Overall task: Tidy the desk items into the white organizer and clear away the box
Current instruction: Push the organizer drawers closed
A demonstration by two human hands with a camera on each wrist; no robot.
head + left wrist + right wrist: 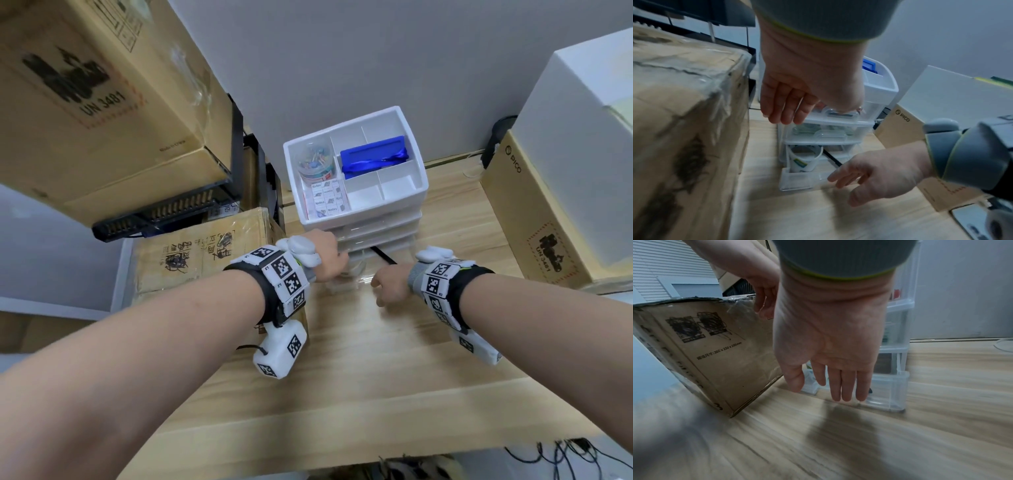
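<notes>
White organizer (356, 219) stands at the back of the wooden desk (376, 394) against the wall; its bottom clear drawer (803, 180) is pulled out, with a white tape roll (804, 158) and a black pen (831, 158) inside. The organizer's top tray holds a tub of clips (315, 162), a blue case (373, 157) and a notes pad (325, 198). The cardboard box (202, 253), still to be cleared, sits just left of the organizer.

Left hand (809, 87) hangs in front of the organizer's top drawer, fingers (785, 107) relaxed and close together, tips at the drawer front, holding nothing. Right hand (877, 175) is just in front of the open drawer, fingers (846, 384) straight and loosely together, thumb apart, empty; cannot tell if it touches the drawer.

Risks, as I judge them:
- Pushing the drawer shut with one hand could slide or tip the light organizer back, since the left hand isn't clearly bracing it.
- The pen lies diagonal and the roll stands tall; either could jam the drawer.
- The box sits close, so an elbow could knock it.
</notes>
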